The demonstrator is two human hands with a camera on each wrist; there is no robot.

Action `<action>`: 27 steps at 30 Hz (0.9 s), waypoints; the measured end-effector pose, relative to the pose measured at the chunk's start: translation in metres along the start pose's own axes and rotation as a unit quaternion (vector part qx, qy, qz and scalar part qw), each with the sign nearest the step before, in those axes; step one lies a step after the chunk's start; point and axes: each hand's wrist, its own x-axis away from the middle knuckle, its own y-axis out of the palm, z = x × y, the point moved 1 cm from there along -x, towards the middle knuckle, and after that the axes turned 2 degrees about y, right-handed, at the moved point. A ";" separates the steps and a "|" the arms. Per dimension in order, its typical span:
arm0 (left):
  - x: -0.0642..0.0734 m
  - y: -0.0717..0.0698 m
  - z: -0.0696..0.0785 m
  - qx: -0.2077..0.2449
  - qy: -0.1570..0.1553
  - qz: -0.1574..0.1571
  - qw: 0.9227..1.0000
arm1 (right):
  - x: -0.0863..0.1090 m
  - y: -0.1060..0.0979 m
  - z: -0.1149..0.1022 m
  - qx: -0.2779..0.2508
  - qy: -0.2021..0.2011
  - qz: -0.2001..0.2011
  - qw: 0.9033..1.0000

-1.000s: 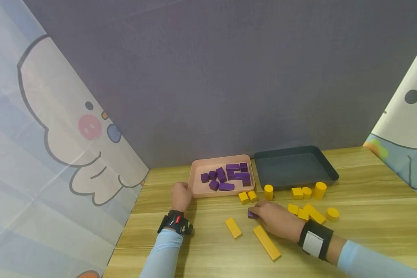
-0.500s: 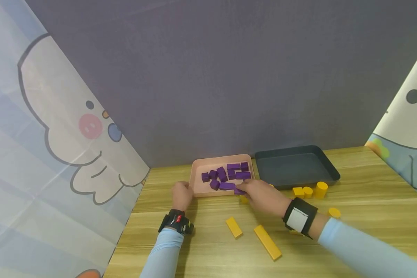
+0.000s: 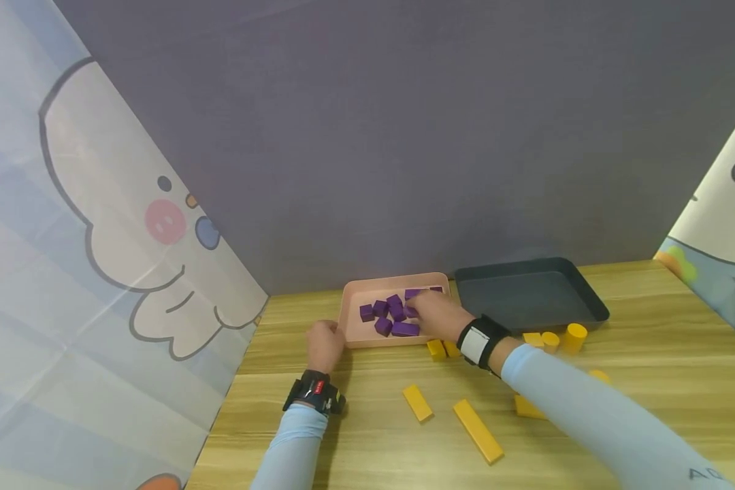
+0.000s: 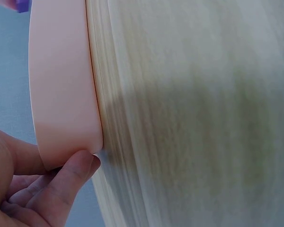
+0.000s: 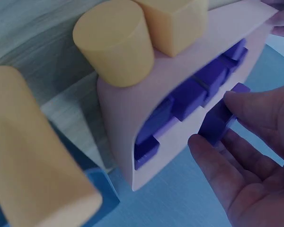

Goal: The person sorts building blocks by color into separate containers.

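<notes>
My left hand point(image 3: 324, 346) grips the left front corner of a pink tray point(image 3: 358, 332), thumb and curled fingers on its wall point(image 4: 64, 90) in the left wrist view. Several purple blocks point(image 3: 405, 329) lie inside that tray. Over its right half, my right hand point(image 3: 436, 315) pinches a purple block point(image 5: 217, 121) between thumb and finger, as the right wrist view shows. The hand covers some of the blocks beneath it in the head view.
A dark empty-looking tray point(image 3: 529, 299) stands right of the pink one. Yellow blocks, one short point(image 3: 418, 403) and one long point(image 3: 478, 432), lie in front. A yellow cylinder point(image 3: 574, 338) stands before the dark tray; the right sleeve point(image 3: 588, 401) hides other yellow pieces.
My right hand has carried the purple block from the table, up and left, over the pink tray's front rim to above its right half. The left hand keeps its grip on the corner.
</notes>
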 end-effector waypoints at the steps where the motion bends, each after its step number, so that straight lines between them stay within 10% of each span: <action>1: 0.000 0.001 0.000 -0.002 0.001 0.000 1.000 | -0.001 0.002 0.001 0.003 0.004 -0.007 1.000; 27: -0.002 0.000 0.000 0.005 0.008 -0.001 1.000 | -0.012 0.018 0.012 -0.002 0.022 -0.030 0.999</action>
